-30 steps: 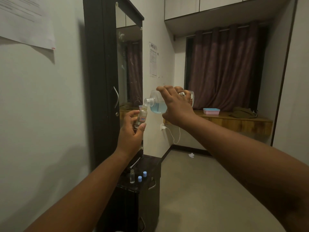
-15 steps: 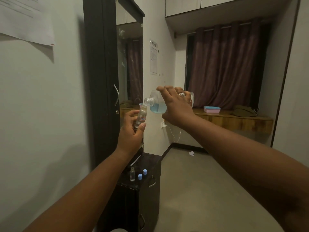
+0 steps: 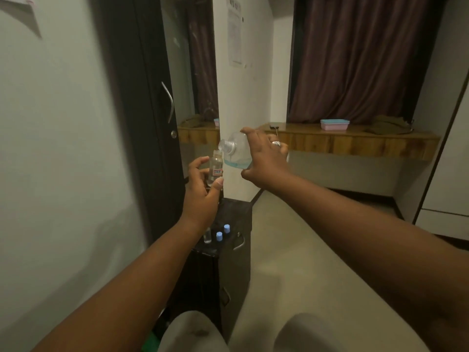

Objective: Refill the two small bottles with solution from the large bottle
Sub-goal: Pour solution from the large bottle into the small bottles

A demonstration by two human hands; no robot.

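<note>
Both forearms reach forward. The left hand (image 3: 201,193) wraps a small bottle (image 3: 215,168) upright between thumb and fingers. The right hand (image 3: 266,158) clasps the large bottle (image 3: 234,151) tipped sideways, its mouth seemingly just above the small bottle's opening.

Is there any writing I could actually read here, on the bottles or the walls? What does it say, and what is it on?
Small bottle's label: red and blue print, too blurred to read.
Notice on the far wall: large heading at the top and lines of small print, all too blurred to read.
Paper at upper left: only a corner shows, nothing legible.
Large bottle: no writing visible.
</note>
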